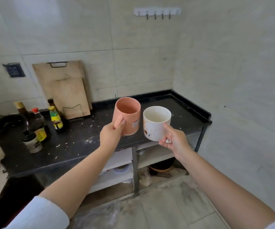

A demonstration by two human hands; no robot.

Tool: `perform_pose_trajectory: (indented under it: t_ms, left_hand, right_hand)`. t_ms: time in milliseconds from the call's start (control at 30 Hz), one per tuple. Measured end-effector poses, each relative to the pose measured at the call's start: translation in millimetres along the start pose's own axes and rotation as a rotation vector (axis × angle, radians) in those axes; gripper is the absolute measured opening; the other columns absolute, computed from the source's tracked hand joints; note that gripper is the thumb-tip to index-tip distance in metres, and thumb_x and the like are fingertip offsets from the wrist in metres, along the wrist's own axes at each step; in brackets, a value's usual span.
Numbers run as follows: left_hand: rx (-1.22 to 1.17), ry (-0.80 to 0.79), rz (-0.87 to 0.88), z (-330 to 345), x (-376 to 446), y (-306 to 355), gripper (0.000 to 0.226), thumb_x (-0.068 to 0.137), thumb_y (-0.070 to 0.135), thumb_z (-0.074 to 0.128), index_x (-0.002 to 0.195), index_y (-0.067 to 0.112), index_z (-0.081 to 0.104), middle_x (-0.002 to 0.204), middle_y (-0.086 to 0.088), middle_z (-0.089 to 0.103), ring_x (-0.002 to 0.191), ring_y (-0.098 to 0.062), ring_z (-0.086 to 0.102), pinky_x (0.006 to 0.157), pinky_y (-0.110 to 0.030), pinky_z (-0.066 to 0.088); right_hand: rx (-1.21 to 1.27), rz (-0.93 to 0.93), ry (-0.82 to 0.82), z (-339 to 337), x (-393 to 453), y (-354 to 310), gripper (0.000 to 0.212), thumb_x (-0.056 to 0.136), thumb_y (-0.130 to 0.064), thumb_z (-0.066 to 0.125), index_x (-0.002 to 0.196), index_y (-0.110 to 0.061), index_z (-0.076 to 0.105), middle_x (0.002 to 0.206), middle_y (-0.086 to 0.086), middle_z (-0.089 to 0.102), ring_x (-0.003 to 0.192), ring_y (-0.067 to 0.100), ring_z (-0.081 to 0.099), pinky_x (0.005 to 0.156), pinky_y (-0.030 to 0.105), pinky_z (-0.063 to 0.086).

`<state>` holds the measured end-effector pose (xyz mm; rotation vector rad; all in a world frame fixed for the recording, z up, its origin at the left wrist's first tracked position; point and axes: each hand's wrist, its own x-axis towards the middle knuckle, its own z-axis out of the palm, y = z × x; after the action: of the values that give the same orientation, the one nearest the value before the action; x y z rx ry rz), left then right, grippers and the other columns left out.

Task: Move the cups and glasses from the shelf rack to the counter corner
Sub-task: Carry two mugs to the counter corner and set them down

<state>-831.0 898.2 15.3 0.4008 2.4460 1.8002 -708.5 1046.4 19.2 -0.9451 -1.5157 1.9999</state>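
My left hand point(111, 134) grips the handle of a pink cup point(130, 116), held tilted above the black counter point(179, 106). My right hand point(173, 139) holds a white mug point(155, 124) with brown marks on its side, by its handle, just right of the pink cup. Both cups hang in the air over the counter's front edge, mouths up and empty. The counter corner lies behind them at the right, against the tiled walls. The shelf rack point(134, 169) stands under the counter, partly hidden by my arms.
Sauce bottles point(56, 118) and a jar point(32, 143) crowd the counter's left side. Wooden cutting boards point(65, 90) lean on the back wall. White crumbs are scattered over the counter. A dark pot point(161, 167) sits on the floor under the rack. A hook rail point(156, 12) hangs on the wall.
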Motion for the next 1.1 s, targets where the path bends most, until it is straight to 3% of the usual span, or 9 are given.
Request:
perform_pose_trajectory:
  t_ms: [100,267,333,467,567,733,833,967,1100]
  left_hand:
    - [-0.065,-0.062,-0.03,47.2,48.2,0.8,0.024,0.088,0.039,0.055,0.08,0.017,0.06,0.075,-0.001,0.064,0.071,-0.02,0.061,0.069,-0.034,0.053]
    - [-0.142,-0.096,-0.114,129.6,118.1,6.5,0.029,0.09,0.036,0.052,0.064,0.025,0.053,0.065,0.002,0.061,0.062,-0.013,0.059,0.065,-0.026,0.05]
    - [-0.167,-0.095,-0.153,159.7,142.2,14.1,0.03,0.09,0.034,0.052,0.062,0.024,0.052,0.065,0.002,0.059,0.061,-0.015,0.058,0.067,-0.028,0.052]
    - [-0.17,-0.07,-0.229,226.3,198.8,30.8,0.038,0.091,0.029,0.051,0.056,0.015,0.05,0.062,-0.003,0.055,0.061,-0.02,0.056,0.081,-0.04,0.053]
    - [-0.186,-0.041,-0.27,262.1,236.6,31.8,0.038,0.092,0.026,0.051,0.056,0.013,0.05,0.062,-0.003,0.055,0.058,-0.017,0.054,0.078,-0.04,0.054]
    - [-0.173,-0.006,-0.349,311.9,291.7,21.3,0.037,0.092,0.024,0.051,0.057,0.011,0.053,0.062,-0.004,0.057,0.055,-0.018,0.056,0.081,-0.041,0.056]
    - [-0.154,-0.004,-0.37,341.0,331.0,15.6,0.038,0.092,0.024,0.051,0.057,0.01,0.052,0.061,-0.005,0.056,0.055,-0.018,0.055,0.078,-0.041,0.055]
    - [-0.137,-0.03,-0.4,377.0,383.6,4.9,0.035,0.092,0.026,0.053,0.062,0.009,0.055,0.064,-0.005,0.057,0.056,-0.017,0.056,0.072,-0.036,0.055]
    - [-0.045,-0.099,-0.409,412.6,437.2,-9.5,0.031,0.091,0.03,0.053,0.075,0.004,0.059,0.067,-0.006,0.06,0.058,-0.019,0.058,0.085,-0.043,0.056]
  right_hand:
    - [0.024,0.013,0.067,-16.1,54.0,-6.8,0.043,0.086,-0.031,0.059,0.097,0.01,0.063,0.071,0.006,0.055,0.104,0.028,0.053,0.063,0.03,0.055]
    - [0.082,0.064,0.1,-48.1,152.8,-22.9,0.032,0.086,-0.029,0.059,0.11,-0.008,0.057,0.107,0.007,0.049,0.105,0.026,0.053,0.078,0.037,0.055]
    - [0.094,0.079,0.108,-60.8,191.1,-31.0,0.027,0.086,-0.029,0.059,0.104,-0.008,0.057,0.091,0.009,0.053,0.097,0.023,0.054,0.08,0.04,0.055]
    - [0.069,0.071,0.099,-88.3,279.9,-57.0,0.029,0.087,-0.025,0.057,0.067,-0.004,0.058,0.038,0.001,0.053,0.078,0.016,0.054,0.061,0.034,0.054]
    - [0.028,0.056,0.068,-101.3,335.1,-73.4,0.031,0.088,-0.026,0.055,0.063,-0.007,0.056,0.027,-0.006,0.05,0.077,0.013,0.051,0.062,0.034,0.055]
    - [-0.092,0.142,0.062,-110.8,423.2,-81.2,0.032,0.089,-0.029,0.053,0.07,-0.004,0.059,0.053,0.01,0.058,0.074,0.014,0.057,0.083,0.042,0.056]
    - [-0.176,0.191,0.036,-110.2,474.1,-79.6,0.035,0.09,-0.031,0.052,0.086,0.003,0.061,0.07,0.012,0.058,0.075,0.016,0.058,0.08,0.037,0.056]
    - [-0.225,0.255,0.011,-106.0,536.6,-69.3,0.029,0.091,-0.031,0.05,0.087,-0.003,0.058,0.076,0.013,0.061,0.08,0.016,0.058,0.085,0.038,0.056]
    - [-0.245,0.316,0.049,-95.8,603.2,-60.4,0.026,0.091,-0.029,0.051,0.097,-0.004,0.054,0.081,0.012,0.062,0.088,0.021,0.059,0.085,0.037,0.054]
